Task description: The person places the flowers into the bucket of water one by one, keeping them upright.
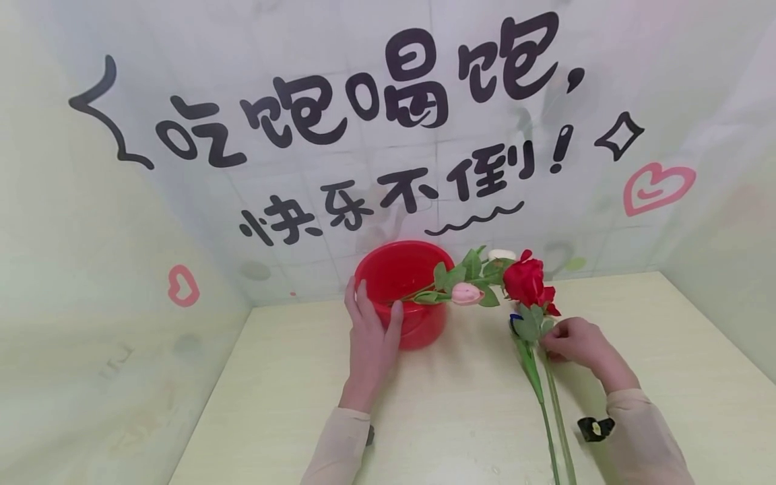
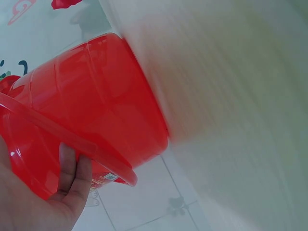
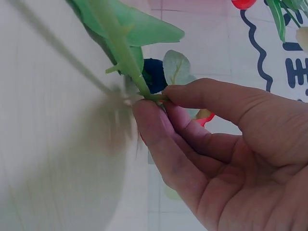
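Note:
A red plastic bucket [image 1: 418,330] stands against the back wall. My left hand [image 1: 371,337] holds it at the near left, thumb by the rim and fingers spread along the side. In the left wrist view, two fingertips of this hand lie at the bucket's handle [image 2: 53,129]. My right hand [image 1: 578,343] pinches the green stem of a red rose [image 1: 525,279] between thumb and fingers, just below the bloom. Beside that stem lies a blue flower [image 1: 515,323], mostly hidden by leaves. A pink tulip [image 1: 467,294] and a white flower [image 1: 502,254] lean out over the bucket's right rim.
Two long stems [image 1: 548,417] run toward the near edge of the pale wooden table [image 1: 273,404]. Behind, a translucent printed sheet [image 1: 291,40] with black lettering covers the wall. Similar sheeting rises on both sides.

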